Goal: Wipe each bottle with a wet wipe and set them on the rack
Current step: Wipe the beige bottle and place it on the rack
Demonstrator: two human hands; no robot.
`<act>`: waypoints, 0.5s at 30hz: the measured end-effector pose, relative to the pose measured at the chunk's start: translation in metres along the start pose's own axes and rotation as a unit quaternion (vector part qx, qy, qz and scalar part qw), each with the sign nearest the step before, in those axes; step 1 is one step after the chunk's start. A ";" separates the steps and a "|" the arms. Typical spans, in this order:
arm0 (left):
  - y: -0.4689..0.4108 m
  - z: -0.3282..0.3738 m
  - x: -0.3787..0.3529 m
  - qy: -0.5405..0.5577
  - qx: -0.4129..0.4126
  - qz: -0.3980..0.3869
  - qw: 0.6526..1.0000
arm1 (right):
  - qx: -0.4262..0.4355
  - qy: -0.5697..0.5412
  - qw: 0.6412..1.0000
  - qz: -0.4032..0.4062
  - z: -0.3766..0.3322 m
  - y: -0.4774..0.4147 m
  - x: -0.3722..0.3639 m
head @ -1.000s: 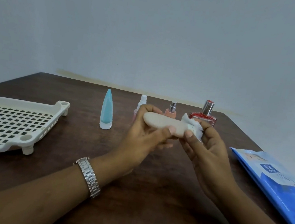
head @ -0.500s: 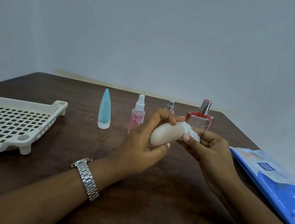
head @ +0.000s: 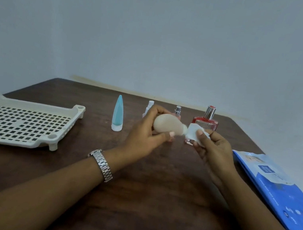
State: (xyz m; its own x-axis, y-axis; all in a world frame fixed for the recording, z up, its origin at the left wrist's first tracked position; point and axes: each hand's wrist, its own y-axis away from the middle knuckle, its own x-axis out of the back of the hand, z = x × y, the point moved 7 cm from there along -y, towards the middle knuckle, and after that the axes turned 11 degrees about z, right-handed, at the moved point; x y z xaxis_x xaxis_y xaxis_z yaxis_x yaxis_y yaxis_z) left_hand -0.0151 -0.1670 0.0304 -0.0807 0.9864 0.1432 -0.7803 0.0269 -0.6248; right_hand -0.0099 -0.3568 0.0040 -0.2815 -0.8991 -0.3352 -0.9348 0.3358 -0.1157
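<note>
1. Action over the middle of the table [head: 154,207]: the left hand [head: 144,135] has the beige bottle [head: 166,126] lifted clear of the wood. The bottle lies sideways, fat end left, narrow neck pointing right.
2. That grip is wrapped firmly round it, with the fingers curled over the top of the bottle and the thumb pressed on its near side.
3. Over to the right hand [head: 216,151]: its grip is a pinch, thumb on top and fingers beneath, closed on a folded white wet wipe [head: 194,134].
4. The wipe sits right at the bottle's narrow tip and looks to be touching it.
5. Behind the hands, a row stands upright on the table.
   - A teal tube [head: 118,113] stands on its white cap, left of the hands.
   - A pink spray bottle [head: 149,107] is mostly hidden by the left fingers.
   - A small perfume bottle [head: 177,112] shows only its silver nozzle and shoulder.
   - A red perfume bottle [head: 206,122] with a silver cap stands partly behind the wipe.
6. Far left, the cream slotted rack [head: 21,123] stands on short legs, well apart from the bottles.
7. Far right, a blue wipes pack [head: 280,193] lies flat near the table's edge.
8. A silver watch [head: 102,164] circles the left wrist.
</note>
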 end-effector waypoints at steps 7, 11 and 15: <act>-0.005 0.003 0.061 -0.033 0.063 0.093 0.993 | -0.131 -0.097 0.987 0.005 0.015 0.012 -0.009; 0.008 0.013 0.115 -0.035 0.106 0.140 0.984 | -0.144 -0.081 0.985 -0.047 0.031 0.026 -0.042; 0.020 0.031 0.176 -0.086 0.106 0.185 0.973 | -0.151 -0.065 0.981 -0.103 0.051 0.042 -0.092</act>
State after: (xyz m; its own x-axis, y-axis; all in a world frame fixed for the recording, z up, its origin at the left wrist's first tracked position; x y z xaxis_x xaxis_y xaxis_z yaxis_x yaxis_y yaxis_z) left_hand -0.0640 0.0020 0.0670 -0.4683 0.8803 0.0757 -0.7869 -0.3765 -0.4889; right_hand -0.0123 -0.2456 -0.0180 -0.0678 -0.8888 -0.4533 -0.9960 0.0341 0.0821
